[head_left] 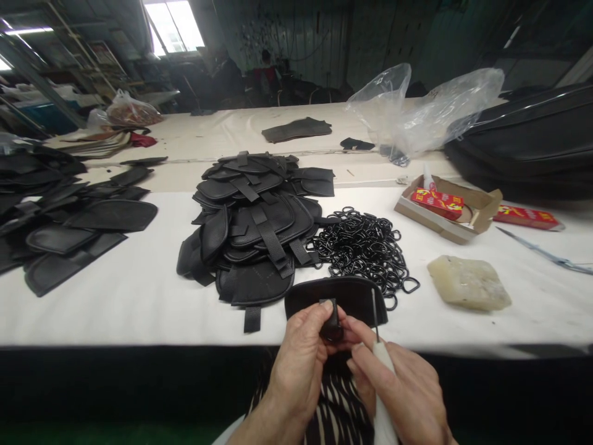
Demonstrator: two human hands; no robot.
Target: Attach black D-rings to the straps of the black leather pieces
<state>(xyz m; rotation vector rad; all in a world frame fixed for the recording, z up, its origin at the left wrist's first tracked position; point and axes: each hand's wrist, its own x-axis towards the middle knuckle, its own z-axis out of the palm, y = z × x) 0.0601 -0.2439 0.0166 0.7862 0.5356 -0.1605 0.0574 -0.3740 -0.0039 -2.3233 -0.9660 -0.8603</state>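
Your left hand [301, 355] pinches a folded strap [330, 324] on one flap [347, 292]; your right hand [410, 380] grips an awl [382, 364]; many rings [364, 244] still lie loose

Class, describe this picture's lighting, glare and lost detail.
In the head view, the window is blown out white and the background wall murky; in the same head view, the plastic bag catches highlights, and the black panel shows little surface detail.

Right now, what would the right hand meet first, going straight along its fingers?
The right hand would likely meet the strap in the left hand first; depth is unclear, they may be touching.
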